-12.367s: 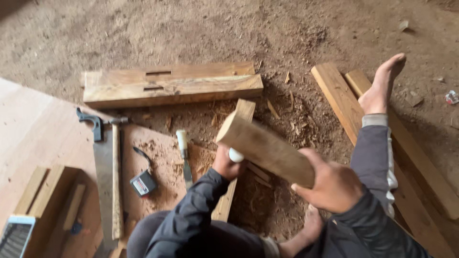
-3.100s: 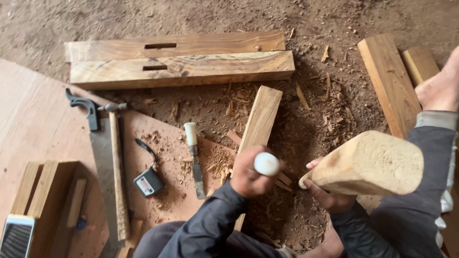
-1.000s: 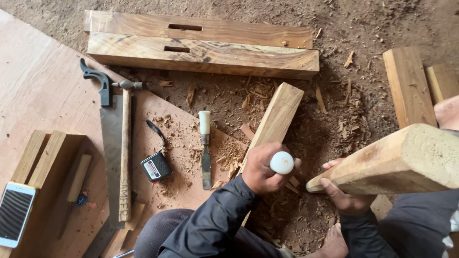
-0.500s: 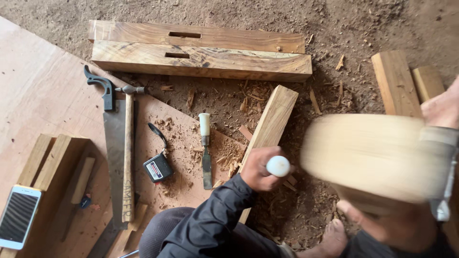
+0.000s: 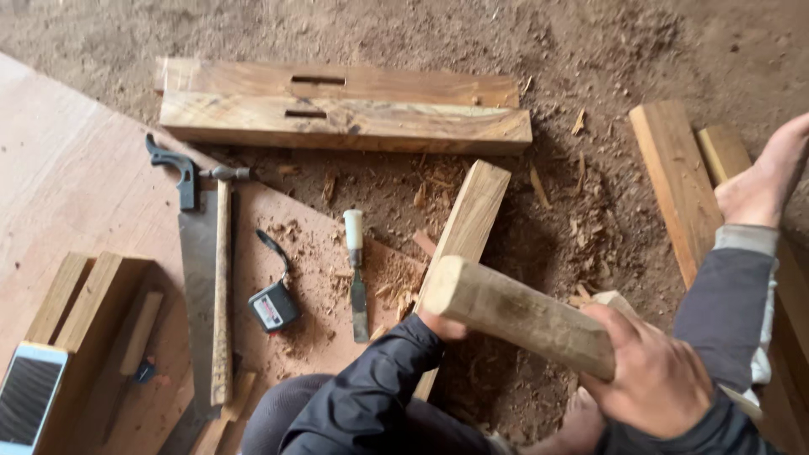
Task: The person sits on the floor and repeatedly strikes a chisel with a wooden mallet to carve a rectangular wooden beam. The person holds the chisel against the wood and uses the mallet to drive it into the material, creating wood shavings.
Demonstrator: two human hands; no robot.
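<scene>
On the sawdusty floor (image 5: pixel 590 50), right hand (image 5: pixel 657 383) fingers wrap the wooden mallet (image 5: pixel 522 316), which covers the left hand (image 5: pixel 440 324) (grip hidden) steadying the plank (image 5: pixel 468 215).

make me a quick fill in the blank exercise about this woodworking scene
1. The right hand grips a thick pale wooden ____ as a mallet.
2. The two long brown wooden beams each have a rectangular ____ cut in them.
3. The steel handsaw with a black handle lies beside a wooden-handled ____.
4. The white-handled chisel lies on the flat reddish ____.

Missing words: block; slot; hammer; board
</scene>
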